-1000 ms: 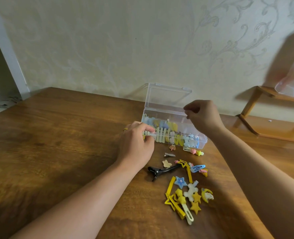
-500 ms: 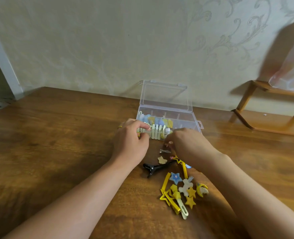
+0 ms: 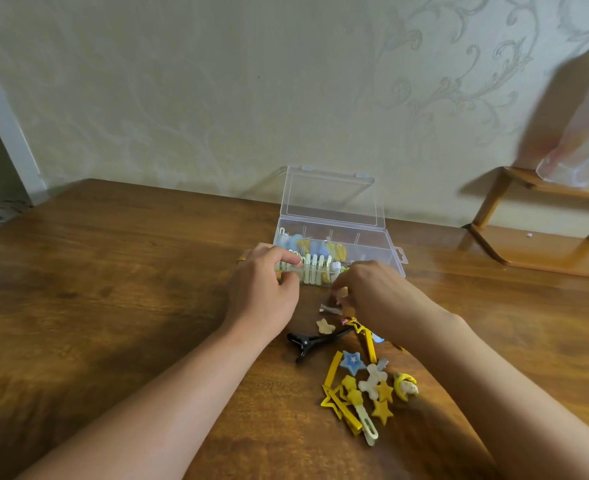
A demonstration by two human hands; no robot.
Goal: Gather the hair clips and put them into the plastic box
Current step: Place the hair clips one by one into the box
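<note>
The clear plastic box (image 3: pixel 334 251), lid up at the far middle of the brown wooden tabletop (image 3: pixel 113 306), already holds many clips. The left hand (image 3: pixel 262 292) pinches its near-left corner. The right hand (image 3: pixel 372 289) curls over small clips (grip unclear). A near-right pile of yellow star clips (image 3: pixel 359 393) and a black clip (image 3: pixel 315 341) remain.

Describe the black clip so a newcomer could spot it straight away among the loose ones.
Start at the clear plastic box at the table's far side, then come toward the person past the left hand. The black clip lies just beside that wrist, long and narrow. It is the only dark piece; its neighbours are yellow, blue or cream.
</note>
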